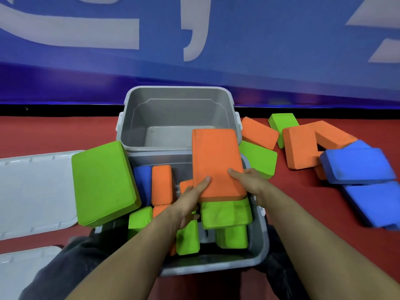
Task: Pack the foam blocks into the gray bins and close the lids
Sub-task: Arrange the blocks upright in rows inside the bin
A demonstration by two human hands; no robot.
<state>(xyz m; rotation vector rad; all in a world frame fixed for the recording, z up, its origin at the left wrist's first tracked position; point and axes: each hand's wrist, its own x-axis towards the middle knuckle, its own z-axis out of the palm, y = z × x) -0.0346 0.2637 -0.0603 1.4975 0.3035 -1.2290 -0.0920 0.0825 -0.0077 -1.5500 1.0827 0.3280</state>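
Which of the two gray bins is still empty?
The far gray plastic bin, against the blue wall: only its bare floor shows. The near gray plastic bin, under both hands, already holds orange, green and blue foam blocks.

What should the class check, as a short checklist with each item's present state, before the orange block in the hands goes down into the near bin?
1. Hold on the orange block: ok. The left hand and right hand both grip its near end.
2. Free space in the near bin: not ok. Green, orange and blue blocks stand crowded in it.
3. Large green block seated: not ok. It leans tilted over the bin's left rim.
4. Far bin available: ok. It is open and shows a bare floor.
5. Lids within reach: ok. They lie at the left.
6. Whether the near bin will close: cannot tell.
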